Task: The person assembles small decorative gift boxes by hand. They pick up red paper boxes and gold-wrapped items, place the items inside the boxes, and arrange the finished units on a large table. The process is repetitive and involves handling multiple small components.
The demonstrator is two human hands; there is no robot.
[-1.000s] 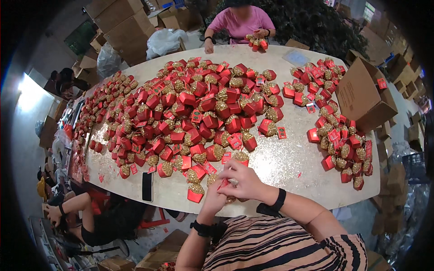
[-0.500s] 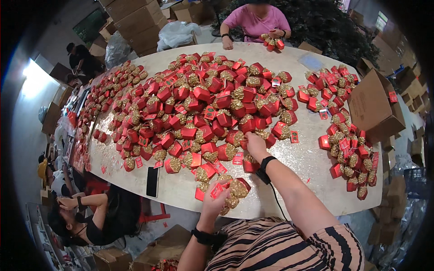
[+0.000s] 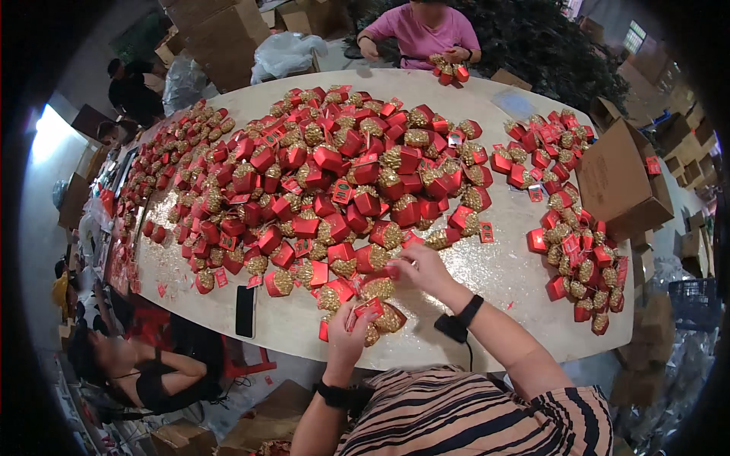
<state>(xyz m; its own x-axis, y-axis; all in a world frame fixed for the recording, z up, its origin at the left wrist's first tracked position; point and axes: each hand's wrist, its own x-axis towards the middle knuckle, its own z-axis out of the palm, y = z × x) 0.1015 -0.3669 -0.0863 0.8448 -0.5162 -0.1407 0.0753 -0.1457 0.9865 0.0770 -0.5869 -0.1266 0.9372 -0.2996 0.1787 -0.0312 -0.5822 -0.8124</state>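
My left hand [image 3: 347, 334] is closed on small red tags [image 3: 368, 310] at the near edge of the table. A bunch of red-and-gold acorn-shaped ornaments [image 3: 389, 318] lies beside and under it, each with a glittery gold part and a faceted red part. Close by on the right, my right hand [image 3: 423, 272] has its fingertips pinched together near another ornament [image 3: 377, 288] above the bunch. What lies between those fingertips is too small to make out. The large pile of similar ornaments [image 3: 328, 158] spreads just beyond both hands.
A black phone [image 3: 245, 311] lies left of my hands. Bunched ornaments [image 3: 582, 262] and an open cardboard box [image 3: 620, 182] stand at the right. Across the white table [image 3: 487, 311], a person in pink [image 3: 426, 34] holds a bunch. Another person [image 3: 152, 365] sits at the lower left.
My right hand has drawn back from the pile toward my left hand, and an ornament now sits close to the bunch. The person across has lifted one hand off the table.
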